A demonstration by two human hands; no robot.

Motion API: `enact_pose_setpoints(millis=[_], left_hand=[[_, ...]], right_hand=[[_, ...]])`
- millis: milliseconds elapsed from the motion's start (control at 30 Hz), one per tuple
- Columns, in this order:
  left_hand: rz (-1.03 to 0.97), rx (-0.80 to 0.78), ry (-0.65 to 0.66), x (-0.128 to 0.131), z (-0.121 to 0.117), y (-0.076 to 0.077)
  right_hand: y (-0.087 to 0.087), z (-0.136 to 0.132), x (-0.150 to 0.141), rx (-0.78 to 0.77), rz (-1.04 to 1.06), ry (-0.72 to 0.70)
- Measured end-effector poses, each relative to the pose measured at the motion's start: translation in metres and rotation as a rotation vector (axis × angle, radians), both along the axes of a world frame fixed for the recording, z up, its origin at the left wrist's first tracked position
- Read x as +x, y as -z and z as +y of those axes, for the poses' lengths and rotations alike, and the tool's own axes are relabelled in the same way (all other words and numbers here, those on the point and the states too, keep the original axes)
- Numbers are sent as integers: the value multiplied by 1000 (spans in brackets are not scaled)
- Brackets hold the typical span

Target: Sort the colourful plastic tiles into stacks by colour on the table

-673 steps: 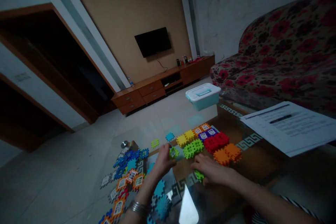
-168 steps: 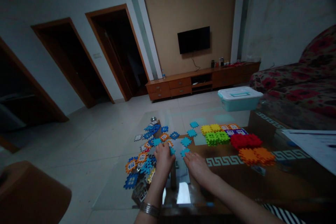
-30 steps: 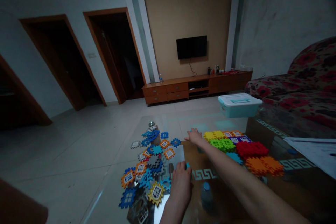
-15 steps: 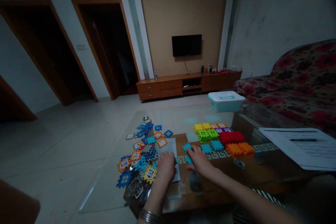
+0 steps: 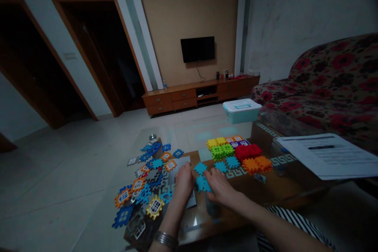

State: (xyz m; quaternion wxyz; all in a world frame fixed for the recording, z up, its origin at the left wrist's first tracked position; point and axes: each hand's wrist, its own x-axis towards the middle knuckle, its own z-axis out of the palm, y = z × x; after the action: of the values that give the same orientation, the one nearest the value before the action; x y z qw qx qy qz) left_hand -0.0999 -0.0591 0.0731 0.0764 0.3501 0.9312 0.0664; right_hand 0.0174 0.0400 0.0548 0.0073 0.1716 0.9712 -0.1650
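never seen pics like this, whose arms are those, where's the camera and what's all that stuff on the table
There's no machine here: the arms belong to a person working bare-handed. The single camera is worn on their head, looking forward and down.

On the glass table, a loose pile of toothed plastic pieces lies on the left; farther right are neat stacks grouped by colour. A printed sheet with a pen on it lies at the far right.

The right hand touches light-blue pieces; whether it grips them is unclear. The left hand is just beside them, and what it holds, if anything, is hidden.
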Motion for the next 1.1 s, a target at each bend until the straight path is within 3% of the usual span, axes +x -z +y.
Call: enact_pose_setpoints(millis=[167, 300, 467, 633, 800, 967, 1100], left_hand=[[117, -17, 9, 7, 29, -3], [125, -15, -23, 19, 39, -4], [114, -27, 17, 26, 46, 10], [109, -32, 50, 12, 52, 24], [79, -29, 60, 1, 52, 22], [37, -19, -1, -8, 48, 21], [11, -60, -12, -14, 42, 19]], right_hand=[[6, 27, 18, -26, 91, -28], [-1, 67, 30, 40, 167, -44], [-20, 109, 40, 85, 160, -81], [-23, 121, 41, 108, 185, -100], [-6, 114, 31, 89, 275, -111], [15, 65, 19, -11, 258, -369], [14, 31, 11, -19, 166, -354]])
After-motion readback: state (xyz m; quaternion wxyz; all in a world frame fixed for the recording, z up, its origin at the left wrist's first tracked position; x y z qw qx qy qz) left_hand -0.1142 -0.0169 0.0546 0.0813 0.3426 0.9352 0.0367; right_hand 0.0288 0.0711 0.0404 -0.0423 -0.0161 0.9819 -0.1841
